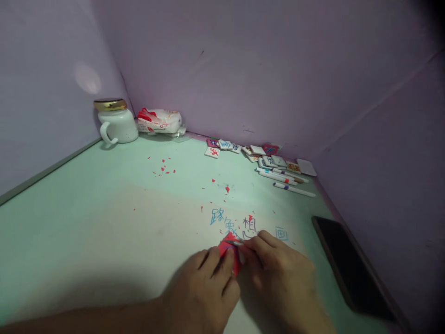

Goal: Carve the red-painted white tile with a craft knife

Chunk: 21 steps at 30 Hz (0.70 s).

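While lilac walls rise, red scraps dot the tabletop.

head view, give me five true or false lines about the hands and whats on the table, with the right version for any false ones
1. Fingers of the left hand rest on a small flat red piece. True.
2. The right hand holds a white marker. False: it holds a slim, pointed, metallic-looking tool.
3. A white mug with a gold-coloured lid stands left of the white-and-red plastic packet. True.
4. The dark rectangular phone lies left of both hands. False: it lies to their right.
5. Small red scraps are scattered on the pale green tabletop. True.
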{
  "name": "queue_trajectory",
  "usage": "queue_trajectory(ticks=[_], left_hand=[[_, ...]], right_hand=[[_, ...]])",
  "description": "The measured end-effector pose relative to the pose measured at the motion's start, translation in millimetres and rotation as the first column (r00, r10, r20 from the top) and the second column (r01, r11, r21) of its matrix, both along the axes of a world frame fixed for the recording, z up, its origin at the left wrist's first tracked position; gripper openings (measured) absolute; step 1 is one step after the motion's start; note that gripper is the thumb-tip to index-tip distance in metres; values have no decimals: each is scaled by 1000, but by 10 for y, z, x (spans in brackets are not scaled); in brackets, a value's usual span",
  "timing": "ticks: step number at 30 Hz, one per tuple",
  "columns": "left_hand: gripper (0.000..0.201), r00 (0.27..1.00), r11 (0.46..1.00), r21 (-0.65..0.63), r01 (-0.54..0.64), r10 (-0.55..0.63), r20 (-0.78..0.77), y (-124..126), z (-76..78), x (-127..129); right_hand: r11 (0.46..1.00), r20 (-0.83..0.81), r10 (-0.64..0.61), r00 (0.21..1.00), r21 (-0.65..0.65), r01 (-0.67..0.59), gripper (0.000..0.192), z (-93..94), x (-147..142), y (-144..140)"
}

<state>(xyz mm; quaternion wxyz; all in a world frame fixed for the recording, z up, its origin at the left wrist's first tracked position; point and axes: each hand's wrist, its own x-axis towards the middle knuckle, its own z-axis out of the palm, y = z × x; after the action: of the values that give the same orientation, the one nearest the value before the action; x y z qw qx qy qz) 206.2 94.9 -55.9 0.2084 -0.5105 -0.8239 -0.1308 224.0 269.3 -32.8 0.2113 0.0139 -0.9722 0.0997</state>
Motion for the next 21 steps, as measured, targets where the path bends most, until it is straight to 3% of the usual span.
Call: queue_trajectory(ticks=[4, 11, 15, 18, 21], left_hand=[[21, 1000, 1000, -29, 1, -1, 8, -8, 18, 17], [27, 999, 999, -29, 16, -15, 47, -15, 83, 35], [28, 997, 998, -58, 26, -22, 73, -17, 123, 16], [31, 994, 996, -87, 32, -22, 106, -20, 161, 20], [32, 992, 995, -100, 17, -4, 126, -19, 159, 27]], right_hand=[[999, -25, -47, 999, 19, 48, 29, -9, 9, -68], [994, -207, -23, 978, 98, 44, 37, -148, -97, -56], [990, -271, -141, 952, -22, 140, 29, -153, -57, 114], [982, -190, -164, 968, -122, 142, 29, -86, 4, 178], [986, -49, -70, 996, -152, 62, 30, -21, 29, 131]])
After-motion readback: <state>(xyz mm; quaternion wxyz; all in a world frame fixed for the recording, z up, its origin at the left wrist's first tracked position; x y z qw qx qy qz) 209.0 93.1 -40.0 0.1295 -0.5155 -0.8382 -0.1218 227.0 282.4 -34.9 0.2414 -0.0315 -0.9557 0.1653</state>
